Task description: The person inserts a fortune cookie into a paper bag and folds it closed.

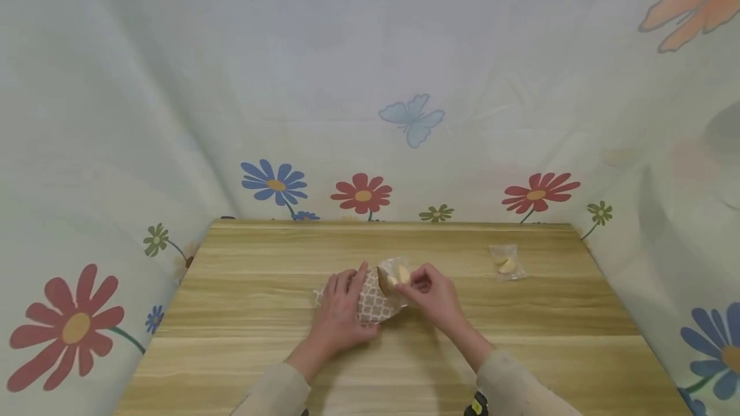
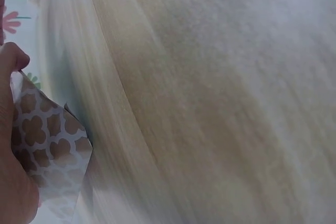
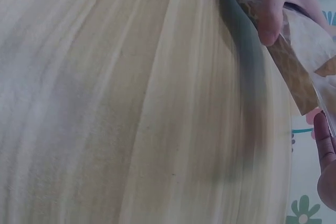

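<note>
In the head view a brown paper bag [image 1: 376, 305] with a white lattice pattern lies near the middle of the table, its mouth facing right. My left hand [image 1: 338, 314] grips it, fingers over the far side and thumb along the near side. At the mouth, my right hand [image 1: 435, 297] pinches a fortune cookie [image 1: 403, 273] in a clear wrapper. The left wrist view shows the bag's patterned side [image 2: 50, 137] beside the left hand. In the right wrist view, part of the wrapped cookie [image 3: 328, 66] shows at the bag's opening.
A second fortune cookie [image 1: 506, 265] in a clear wrapper lies on the wooden table [image 1: 260, 255], toward the far right. Behind and beside the table hangs a pale cloth [image 1: 324, 69] printed with flowers and butterflies.
</note>
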The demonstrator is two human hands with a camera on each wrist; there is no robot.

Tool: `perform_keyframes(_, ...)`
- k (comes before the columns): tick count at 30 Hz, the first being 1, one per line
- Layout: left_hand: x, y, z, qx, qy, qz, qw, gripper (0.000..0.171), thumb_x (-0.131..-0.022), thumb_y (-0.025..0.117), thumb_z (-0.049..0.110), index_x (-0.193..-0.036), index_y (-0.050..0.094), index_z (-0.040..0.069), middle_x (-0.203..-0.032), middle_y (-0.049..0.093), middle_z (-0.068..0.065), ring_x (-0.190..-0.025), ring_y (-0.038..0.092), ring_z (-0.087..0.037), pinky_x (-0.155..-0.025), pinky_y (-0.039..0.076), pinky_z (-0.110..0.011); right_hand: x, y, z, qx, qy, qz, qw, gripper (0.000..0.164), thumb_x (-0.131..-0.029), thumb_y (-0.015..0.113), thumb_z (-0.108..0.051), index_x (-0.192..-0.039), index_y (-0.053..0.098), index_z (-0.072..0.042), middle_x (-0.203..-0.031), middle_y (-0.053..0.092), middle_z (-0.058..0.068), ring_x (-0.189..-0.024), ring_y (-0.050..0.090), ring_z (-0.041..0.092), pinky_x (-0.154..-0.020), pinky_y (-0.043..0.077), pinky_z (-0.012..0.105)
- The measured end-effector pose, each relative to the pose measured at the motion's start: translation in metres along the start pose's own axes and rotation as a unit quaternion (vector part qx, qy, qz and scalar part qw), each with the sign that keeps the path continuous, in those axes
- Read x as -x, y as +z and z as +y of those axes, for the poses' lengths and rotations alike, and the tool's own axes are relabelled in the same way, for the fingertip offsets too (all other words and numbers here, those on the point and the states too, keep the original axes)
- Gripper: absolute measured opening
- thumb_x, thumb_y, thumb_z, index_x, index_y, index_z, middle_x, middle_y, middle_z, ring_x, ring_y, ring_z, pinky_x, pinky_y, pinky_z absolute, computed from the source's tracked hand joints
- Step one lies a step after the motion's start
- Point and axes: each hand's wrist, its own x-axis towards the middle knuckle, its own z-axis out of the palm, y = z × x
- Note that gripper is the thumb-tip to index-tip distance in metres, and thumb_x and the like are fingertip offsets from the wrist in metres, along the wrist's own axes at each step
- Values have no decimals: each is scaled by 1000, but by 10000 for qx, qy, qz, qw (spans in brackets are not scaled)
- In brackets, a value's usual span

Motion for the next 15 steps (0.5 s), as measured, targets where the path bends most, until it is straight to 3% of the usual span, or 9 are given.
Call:
perform_keyframes(9, -2, 1, 2, -39, -165, -37, 9998, 134, -67, 90, 54, -173, 17, 20, -153, 45, -15, -138, 42, -36, -123, 35, -53, 5, 0, 3, -54, 75, -96, 9999, 30, -87, 90, -22, -98, 67, -7, -93, 73, 4, -85, 71, 15, -75, 61, 24)
perform_keyframes(15, -3, 2, 5, -49, -132, -17, 9999, 135, -66, 92, 54, -172, 18, 17, -154, 45, -16, -142, 41, -38, -127, 26, -57, 6, -4, 2, 128, 70, -242, 9996, 30, -86, 91, -24, -97, 67, -9, -93, 72, 1, -84, 70, 14, -74, 61, 25)
